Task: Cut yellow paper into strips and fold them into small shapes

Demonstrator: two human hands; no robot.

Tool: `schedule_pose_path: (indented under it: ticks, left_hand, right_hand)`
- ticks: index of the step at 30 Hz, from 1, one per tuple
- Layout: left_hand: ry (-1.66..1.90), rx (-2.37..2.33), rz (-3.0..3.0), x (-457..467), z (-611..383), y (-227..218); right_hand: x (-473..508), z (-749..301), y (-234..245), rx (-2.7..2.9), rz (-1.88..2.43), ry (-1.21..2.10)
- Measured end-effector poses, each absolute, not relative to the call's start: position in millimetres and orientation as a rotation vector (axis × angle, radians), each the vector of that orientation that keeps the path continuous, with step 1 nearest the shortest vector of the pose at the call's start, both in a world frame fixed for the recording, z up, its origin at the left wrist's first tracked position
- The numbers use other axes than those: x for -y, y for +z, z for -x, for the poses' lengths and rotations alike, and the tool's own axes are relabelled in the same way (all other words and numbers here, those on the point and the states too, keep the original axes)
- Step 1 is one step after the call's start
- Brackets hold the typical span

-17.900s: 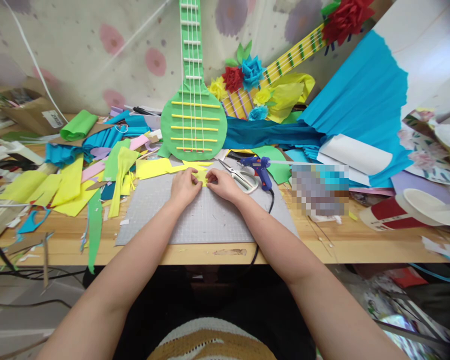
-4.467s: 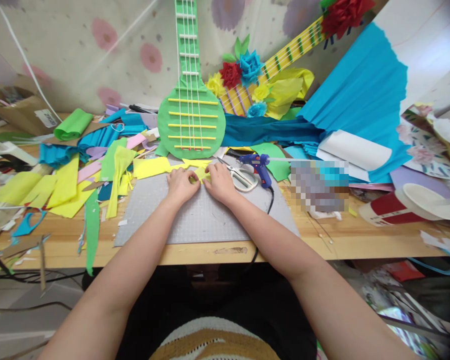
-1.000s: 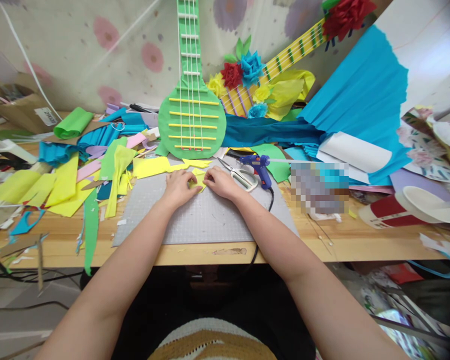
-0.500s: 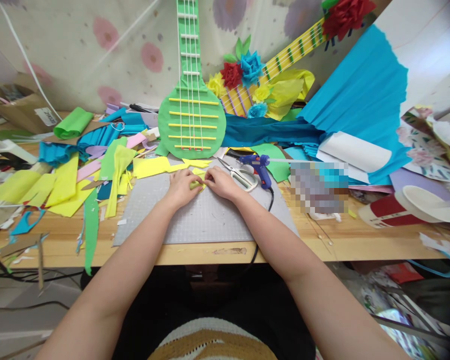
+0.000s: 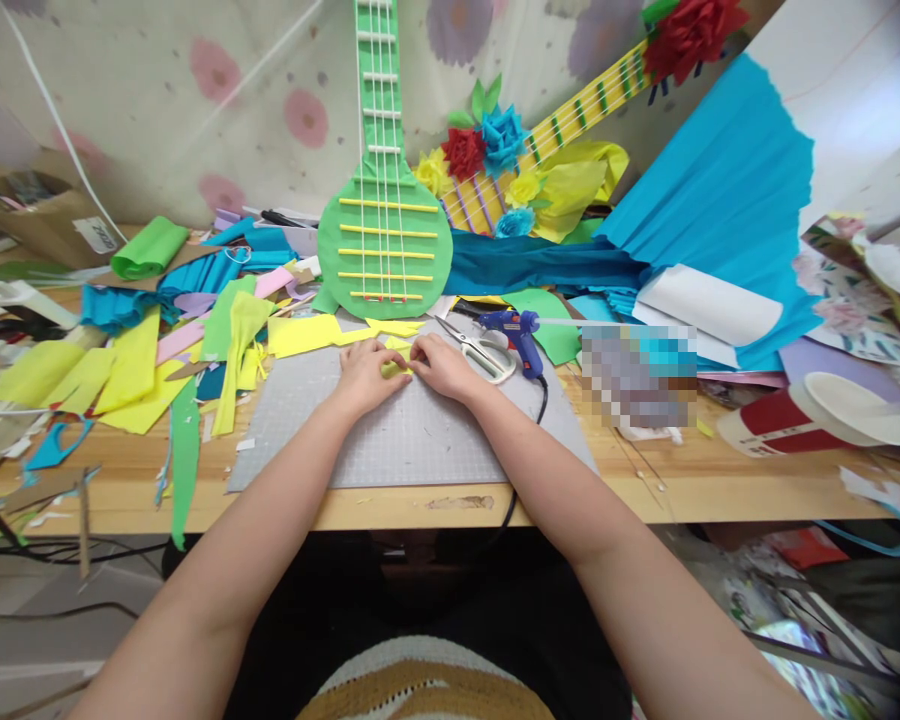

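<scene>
Close together over the grey cutting mat (image 5: 412, 440), my left hand (image 5: 367, 375) and my right hand (image 5: 441, 365) both pinch a small piece of yellow crepe paper (image 5: 394, 370). My fingers cover most of it, so its shape is hard to make out. Yellow strips (image 5: 304, 335) lie on the mat's far edge, just beyond my left hand. Right of my right hand are white-handled scissors (image 5: 487, 358), and past them a blue glue gun (image 5: 521, 340) with a clear glue stick in its back.
A green paper-covered lute shape (image 5: 385, 245) stands behind the mat. Behind it leans a yellow stringed instrument (image 5: 585, 110) with paper flowers. Coloured paper scraps (image 5: 131, 370) crowd the left side. A large blue crepe sheet (image 5: 727, 200) and a paper cup (image 5: 817, 415) are at right.
Both hands stay in nearly the same place, with only slight finger movement around the yellow crepe paper. The things on the table have not moved.
</scene>
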State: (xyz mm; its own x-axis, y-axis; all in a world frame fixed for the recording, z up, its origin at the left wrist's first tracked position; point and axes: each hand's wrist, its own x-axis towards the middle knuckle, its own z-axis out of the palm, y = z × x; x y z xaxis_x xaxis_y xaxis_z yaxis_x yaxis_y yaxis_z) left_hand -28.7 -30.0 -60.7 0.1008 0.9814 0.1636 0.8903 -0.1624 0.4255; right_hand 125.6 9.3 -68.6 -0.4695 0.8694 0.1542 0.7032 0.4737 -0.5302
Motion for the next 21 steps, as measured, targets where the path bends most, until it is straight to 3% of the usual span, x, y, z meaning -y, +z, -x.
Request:
schedule_pose_path:
  ticks: [21]
  left_hand:
    - [0.535, -1.907, -2.149, 28.3, 29.4, -59.5]
  right_hand:
    - [-0.8, -127.7, -65.2, 2.479, 1.287, 0.357]
